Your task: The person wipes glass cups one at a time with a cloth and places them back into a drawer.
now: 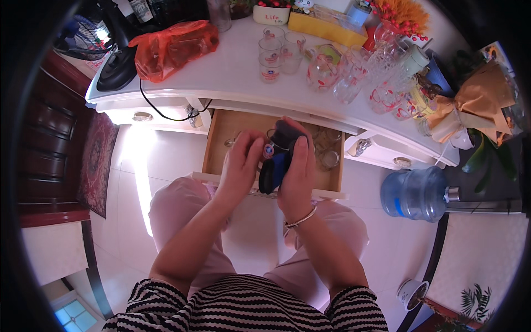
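Note:
Above an open wooden drawer (226,124), my right hand (299,170) is closed around a black and blue item (276,168), which looks like a folded cloth or mitt; its exact kind is unclear. A small clear drinking glass (269,150) with a round red and blue mark rests against it, between both hands. The curled fingers of my left hand (242,162) pinch the glass from the left, partly hiding it. Several clear glasses (329,158) lie in the right part of the drawer, behind my right hand. A small clear item (230,142) sits at its left.
On the white cabinet top (232,70) stand several marked glasses (270,70), patterned glass pitchers (323,70) and a red plastic bag (174,47). A black cable (159,114) hangs over the front edge. A blue water jug (415,194) lies on the floor at the right.

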Demonstrator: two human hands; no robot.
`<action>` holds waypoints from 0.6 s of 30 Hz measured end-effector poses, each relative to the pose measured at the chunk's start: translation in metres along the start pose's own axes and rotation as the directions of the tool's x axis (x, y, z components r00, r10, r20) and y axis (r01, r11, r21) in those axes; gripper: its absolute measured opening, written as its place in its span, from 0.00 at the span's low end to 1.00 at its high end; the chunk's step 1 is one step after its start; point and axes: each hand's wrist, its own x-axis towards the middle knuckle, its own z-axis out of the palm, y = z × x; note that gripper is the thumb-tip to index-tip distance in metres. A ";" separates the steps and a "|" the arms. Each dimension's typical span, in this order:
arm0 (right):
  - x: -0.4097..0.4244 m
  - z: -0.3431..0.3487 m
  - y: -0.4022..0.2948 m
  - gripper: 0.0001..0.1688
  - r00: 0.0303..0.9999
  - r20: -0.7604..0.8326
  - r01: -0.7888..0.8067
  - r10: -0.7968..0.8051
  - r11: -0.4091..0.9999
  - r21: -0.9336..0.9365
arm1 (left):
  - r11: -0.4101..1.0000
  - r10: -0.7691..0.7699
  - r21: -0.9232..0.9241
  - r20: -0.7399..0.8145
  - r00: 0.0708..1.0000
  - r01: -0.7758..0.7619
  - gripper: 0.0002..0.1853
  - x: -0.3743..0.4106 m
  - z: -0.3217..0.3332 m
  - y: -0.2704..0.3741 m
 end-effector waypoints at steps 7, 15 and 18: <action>0.011 -0.018 -0.010 0.20 0.931 0.247 -0.293 0.268 0.954 0.069 | 0.991 0.040 0.107 0.305 0.952 -0.076 0.23 -0.012 -0.009 -0.007; -0.004 -0.019 0.013 0.18 0.971 0.239 0.136 -0.023 0.874 -0.467 | 0.818 0.026 0.519 0.396 0.918 -0.248 0.21 -0.002 -0.027 0.002; -0.014 -0.012 0.018 0.16 0.918 0.300 0.389 -0.258 0.733 -0.559 | 0.855 0.017 0.485 0.325 0.945 -0.182 0.19 -0.009 -0.026 -0.013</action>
